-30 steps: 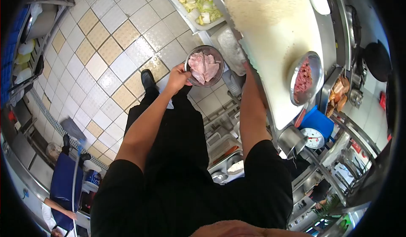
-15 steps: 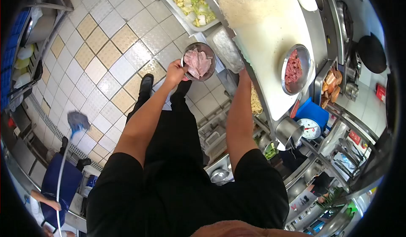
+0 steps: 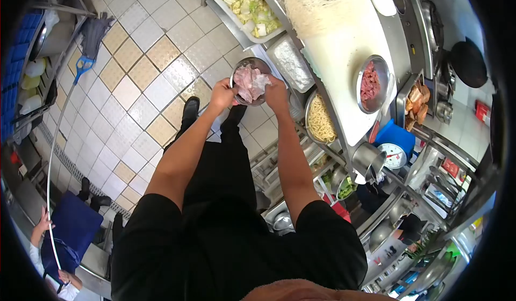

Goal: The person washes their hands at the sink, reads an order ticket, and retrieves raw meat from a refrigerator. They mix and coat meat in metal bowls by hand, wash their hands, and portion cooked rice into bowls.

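We see a round metal bowl [image 3: 260, 64] held in the air over the floor, left of the long white cutting board [image 3: 357, 48], our landmark. In it lie pieces of raw, pale pink meat [image 3: 246, 84], with a pale, translucent piece [image 3: 261, 81], which we cannot identify, at their right side. On the bowl's side away from the board, the left hand [image 3: 222, 95] has its thumb and fingers closed on the rim. On the side nearer the board, the right hand [image 3: 277, 94] has its fingers curled in at the rim beside the translucent piece; we cannot tell which they grip, or how tightly.

Just beside the board's left edge we find a silvery rectangular container [image 3: 292, 64] and a round bowl of yellow noodles [image 3: 321, 119]. Left of its far end stands a white rectangular tray [image 3: 267, 36] of chopped, pale green cabbage [image 3: 244, 2]. On the board we note fine, pale strands [image 3: 317, 2] at the far end and an oval metal bowl of red meat strips [image 3: 371, 83] toward the near end. Well left of the board, another person in a blue apron [image 3: 75, 226] holds a grey-headed mop [image 3: 94, 35].
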Motion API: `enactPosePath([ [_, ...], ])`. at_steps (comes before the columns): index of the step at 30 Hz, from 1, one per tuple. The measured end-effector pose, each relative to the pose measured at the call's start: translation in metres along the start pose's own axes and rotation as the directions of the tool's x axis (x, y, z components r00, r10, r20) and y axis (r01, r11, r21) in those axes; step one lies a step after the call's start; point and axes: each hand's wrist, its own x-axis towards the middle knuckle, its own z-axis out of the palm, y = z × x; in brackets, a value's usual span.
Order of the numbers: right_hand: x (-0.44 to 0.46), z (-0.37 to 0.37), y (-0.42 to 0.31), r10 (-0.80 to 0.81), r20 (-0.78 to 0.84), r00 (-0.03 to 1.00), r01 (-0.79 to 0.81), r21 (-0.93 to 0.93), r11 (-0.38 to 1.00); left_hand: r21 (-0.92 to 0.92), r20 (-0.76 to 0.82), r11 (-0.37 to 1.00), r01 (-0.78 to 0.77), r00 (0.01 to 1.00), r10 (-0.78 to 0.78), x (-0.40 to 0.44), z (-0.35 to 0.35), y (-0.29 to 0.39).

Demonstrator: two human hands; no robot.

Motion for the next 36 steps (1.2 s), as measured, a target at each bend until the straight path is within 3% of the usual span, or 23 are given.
enactPosePath([
  [4, -0.003, 0.007, -0.008, 0.045, -0.015, 0.999, -0.045, -0.021, 0.999, 0.037, 0.026, 0.999, -0.006, 1.000, 0.005, -0.009, -0.004, 0.005],
  [7, -0.009, 0.040, -0.005, -0.186, 0.053, 0.981, 0.191, -0.433, 0.881, 0.008, 0.121, 0.999, -0.051, 0.991, 0.049, -0.019, 0.003, 0.012],
  [10, -0.016, 0.055, -0.025, -0.136, 0.030, 0.990, 0.138, -0.350, 0.926, 0.024, 0.126, 0.998, -0.065, 0.990, 0.061, -0.024, -0.001, 0.022],
  [11, -0.013, 0.060, -0.005, -0.227, 0.074, 0.971, 0.238, -0.404, 0.883, 0.068, 0.120, 0.996, -0.063, 0.991, 0.055, -0.022, -0.004, 0.017],
  [14, -0.002, 0.041, -0.003, -0.048, 0.111, 0.993, 0.089, -0.406, 0.909, 0.028, 0.097, 1.000, -0.002, 0.995, 0.000, -0.020, -0.011, 0.010],
  [18, -0.017, 0.010, -0.018, -0.239, 0.019, 0.971, 0.232, -0.314, 0.921, -0.050, 0.040, 0.998, -0.024, 0.999, 0.026, -0.021, -0.005, 0.027],
  [19, -0.022, 0.002, -0.020, -0.151, 0.086, 0.985, 0.163, -0.158, 0.974, -0.028, 0.043, 0.998, -0.057, 0.997, 0.058, -0.019, -0.004, 0.026],
  [22, -0.020, 0.008, 0.020, 0.081, -0.072, 0.994, -0.083, -0.021, 0.996, -0.004, 0.067, 0.995, -0.095, 0.993, 0.096, -0.017, 0.002, 0.020],
  [23, -0.020, 0.016, 0.011, -0.035, -0.059, 0.998, 0.029, -0.096, 0.995, -0.023, 0.084, 0.997, -0.068, 0.994, 0.069, -0.023, 0.007, 0.024],
  [26, -0.026, 0.033, -0.012, -0.002, -0.061, 0.998, -0.010, -0.192, 0.981, -0.025, 0.119, 0.996, -0.082, 0.989, 0.085, -0.014, 0.011, 0.011],
  [27, -0.018, 0.026, -0.003, -0.040, 0.062, 0.997, 0.052, -0.192, 0.980, -0.050, 0.113, 0.996, -0.070, 0.991, 0.075, -0.009, 0.008, 0.005],
  [29, -0.006, -0.012, 0.000, 0.024, 0.102, 0.995, -0.020, -0.038, 0.999, -0.131, 0.120, 0.991, -0.013, 0.992, 0.029, 0.002, 0.005, -0.007],
  [30, 0.011, -0.038, 0.031, -0.089, 0.091, 0.992, 0.100, -0.123, 0.987, -0.135, 0.124, 0.991, -0.004, 0.992, 0.021, 0.007, 0.004, -0.012],
  [32, 0.044, -0.063, 0.058, 0.295, -0.169, 0.940, -0.257, 0.214, 0.942, -0.141, 0.123, 0.990, 0.001, 0.992, 0.017, 0.017, 0.001, -0.018],
  [33, 0.067, -0.077, 0.106, 0.355, -0.232, 0.906, -0.336, 0.118, 0.935, -0.138, 0.113, 0.990, -0.003, 0.993, 0.018, 0.020, 0.001, -0.020],
  [34, 0.093, -0.090, 0.181, 0.275, -0.172, 0.946, -0.313, -0.257, 0.915, -0.135, 0.100, 0.991, -0.005, 0.995, 0.019, 0.022, 0.002, -0.023],
  [35, 0.120, -0.100, 0.252, 0.190, -0.047, 0.981, -0.179, -0.609, 0.773, -0.135, 0.081, 0.991, -0.007, 0.997, 0.018, 0.023, 0.002, -0.027],
  [36, 0.142, -0.105, 0.312, 0.092, 0.137, 0.986, 0.055, -0.798, 0.600, -0.148, 0.076, 0.989, -0.017, 0.997, 0.029, 0.027, 0.001, -0.033],
])
